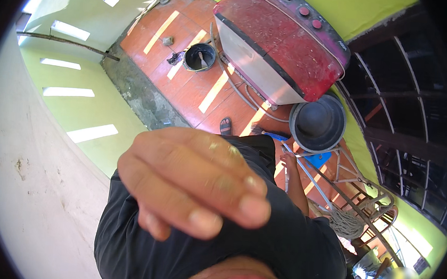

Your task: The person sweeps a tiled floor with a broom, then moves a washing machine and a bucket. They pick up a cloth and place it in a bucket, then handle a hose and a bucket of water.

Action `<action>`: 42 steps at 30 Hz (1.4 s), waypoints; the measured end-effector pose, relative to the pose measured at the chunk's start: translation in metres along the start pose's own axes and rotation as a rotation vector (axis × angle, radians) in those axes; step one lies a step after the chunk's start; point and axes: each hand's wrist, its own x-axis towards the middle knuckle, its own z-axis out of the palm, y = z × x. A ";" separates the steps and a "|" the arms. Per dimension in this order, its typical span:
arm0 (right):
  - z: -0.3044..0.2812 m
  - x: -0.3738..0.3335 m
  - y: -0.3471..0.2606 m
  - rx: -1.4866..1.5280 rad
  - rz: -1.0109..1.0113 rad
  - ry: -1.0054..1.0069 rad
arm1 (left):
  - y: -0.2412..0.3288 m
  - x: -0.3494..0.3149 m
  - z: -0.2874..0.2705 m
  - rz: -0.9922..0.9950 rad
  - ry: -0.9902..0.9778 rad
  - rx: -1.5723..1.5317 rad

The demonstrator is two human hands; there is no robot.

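My left hand [195, 181] is raised close to the camera, large and slightly blurred. Its fingers are stretched out side by side, slightly bent, and point down to the right. Nothing shows in it; the palm side is hidden. Lower down at my right side hangs my right hand [289, 160], small in the picture, with loose fingers slightly apart. Just beside it passes the light blue handle [310, 178] of a string mop [348, 224]; no grip on it shows. A blue-and-black broom head [274, 135] lies on the floor near that hand.
A red-topped twin-tub washing machine [286, 41] stands ahead against the green wall. Beside it is a large dark basin [317, 122]. A black bucket [199, 57] with a light-handled tool inside sits on the orange tiles. Metal frames [363, 191] and another person [379, 277] are at right.
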 end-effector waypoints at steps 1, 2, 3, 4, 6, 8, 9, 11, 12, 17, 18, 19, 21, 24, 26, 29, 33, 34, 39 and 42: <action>0.005 0.010 -0.014 -0.023 -0.017 -0.040 | 0.015 0.003 -0.002 0.026 0.019 -0.010; 0.012 0.018 -0.028 -0.061 -0.008 -0.039 | 0.027 0.005 -0.004 0.130 0.008 0.001; 0.020 0.028 -0.043 -0.147 -0.025 -0.031 | 0.035 0.005 -0.007 0.066 0.034 0.000; 0.029 0.034 -0.057 -0.148 -0.065 -0.107 | 0.039 0.004 -0.011 0.079 0.039 0.020; 0.037 0.043 -0.088 -0.183 -0.075 -0.128 | 0.041 0.002 -0.021 0.102 0.054 0.062; 0.048 0.048 -0.115 -0.220 -0.106 -0.163 | 0.038 0.000 -0.035 0.119 0.071 0.095; 0.052 0.051 -0.127 -0.265 -0.104 -0.177 | 0.036 0.001 -0.042 0.125 0.075 0.104; 0.061 0.054 -0.141 -0.271 -0.079 -0.175 | 0.028 0.005 -0.063 0.149 0.081 0.145; 0.068 0.062 -0.151 -0.294 -0.106 -0.185 | 0.025 0.010 -0.072 0.160 0.080 0.163; 0.097 0.086 -0.156 -0.300 -0.036 -0.232 | -0.003 0.045 -0.117 0.087 0.124 0.002; 0.099 0.088 -0.154 -0.318 0.021 -0.174 | -0.011 0.053 -0.127 -0.002 0.182 -0.081; 0.104 0.093 -0.158 -0.341 0.000 -0.218 | -0.023 0.063 -0.127 -0.055 0.326 -0.155; 0.116 0.099 -0.166 -0.465 0.055 -0.188 | -0.032 0.081 -0.126 -0.297 0.520 -0.294; 0.131 0.104 -0.198 -0.481 -0.019 -0.429 | -0.059 0.114 -0.126 -0.505 0.336 -0.907; 0.152 0.103 -0.227 -0.362 0.131 -0.506 | -0.050 0.124 -0.142 -0.586 0.261 -1.085; 0.195 0.094 -0.269 -0.494 0.154 -0.510 | -0.007 0.124 -0.177 -0.548 0.334 -0.868; 0.266 0.089 -0.298 -0.615 -0.021 -0.451 | -0.007 0.105 -0.230 -0.295 0.378 -0.709; 0.284 0.092 -0.298 -0.558 -0.047 -0.483 | -0.006 0.098 -0.244 -0.259 0.397 -0.696; 0.370 0.104 -0.291 -0.590 0.031 -0.261 | 0.012 0.069 -0.325 -0.113 0.513 -0.637; 0.422 0.105 -0.302 -0.544 0.030 -0.263 | 0.033 0.050 -0.377 -0.053 0.615 -0.578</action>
